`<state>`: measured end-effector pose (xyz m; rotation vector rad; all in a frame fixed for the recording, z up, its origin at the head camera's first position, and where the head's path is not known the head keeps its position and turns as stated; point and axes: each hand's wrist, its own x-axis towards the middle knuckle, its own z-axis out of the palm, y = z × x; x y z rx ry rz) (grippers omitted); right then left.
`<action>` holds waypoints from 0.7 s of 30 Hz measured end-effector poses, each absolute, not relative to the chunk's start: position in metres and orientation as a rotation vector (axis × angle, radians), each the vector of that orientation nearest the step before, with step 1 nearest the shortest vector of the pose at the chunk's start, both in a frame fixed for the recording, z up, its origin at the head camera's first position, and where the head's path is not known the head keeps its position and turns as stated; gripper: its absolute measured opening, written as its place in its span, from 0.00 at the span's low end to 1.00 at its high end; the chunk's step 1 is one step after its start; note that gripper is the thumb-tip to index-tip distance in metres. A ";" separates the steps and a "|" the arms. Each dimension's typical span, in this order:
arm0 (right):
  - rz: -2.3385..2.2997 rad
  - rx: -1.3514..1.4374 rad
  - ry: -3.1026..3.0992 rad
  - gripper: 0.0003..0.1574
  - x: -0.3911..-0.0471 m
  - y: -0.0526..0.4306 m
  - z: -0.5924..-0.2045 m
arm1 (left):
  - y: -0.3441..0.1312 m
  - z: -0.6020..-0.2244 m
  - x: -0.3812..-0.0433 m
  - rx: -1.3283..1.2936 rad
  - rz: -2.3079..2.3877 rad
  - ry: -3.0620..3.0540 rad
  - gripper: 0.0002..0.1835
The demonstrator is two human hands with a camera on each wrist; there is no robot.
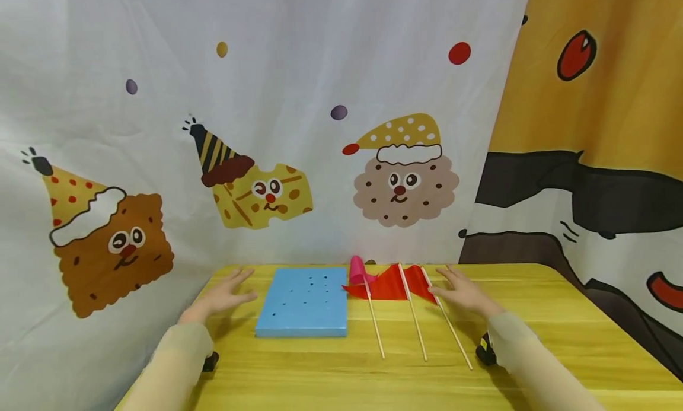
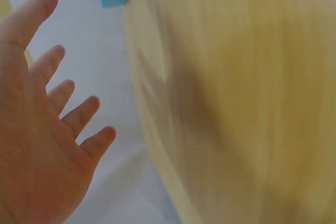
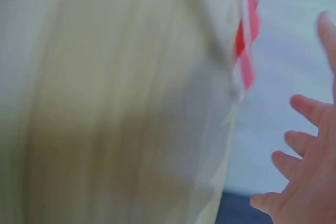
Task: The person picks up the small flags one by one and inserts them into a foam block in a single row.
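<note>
My left hand [image 1: 221,295] hovers over the table at the left of a blue foam block [image 1: 304,307], fingers spread and holding nothing. Small dark holes dot the block's top. To the block's right lie three thin sticks with red pennants [image 1: 388,284] at their far ends. A pink roll [image 1: 357,271] sits behind the leftmost stick. My right hand [image 1: 465,292] is close beside the rightmost stick [image 1: 453,331], its fingers spread too. In the left wrist view the left palm [image 2: 47,140] shows bare; in the right wrist view the right fingers [image 3: 302,142] are apart with nothing between them.
The yellow wood-grain table [image 1: 320,378] ends at a hanging white cloth [image 1: 288,91] printed with cartoon snacks in party hats. On the right the cloth carries a large orange and black print [image 1: 603,120]. A dark wrist device [image 1: 485,350] shows under the right sleeve.
</note>
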<state>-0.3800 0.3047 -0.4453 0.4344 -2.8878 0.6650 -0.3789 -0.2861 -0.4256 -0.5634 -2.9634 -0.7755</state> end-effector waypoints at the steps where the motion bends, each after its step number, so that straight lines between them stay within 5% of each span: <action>1: 0.708 0.464 -2.875 0.45 -0.379 0.297 -0.444 | -0.284 -0.428 -0.378 -0.565 -0.813 -2.951 0.41; 21: 1.223 0.501 -2.783 0.22 -0.375 0.162 -0.447 | -0.251 -0.452 -0.352 -0.661 -1.435 -2.868 0.36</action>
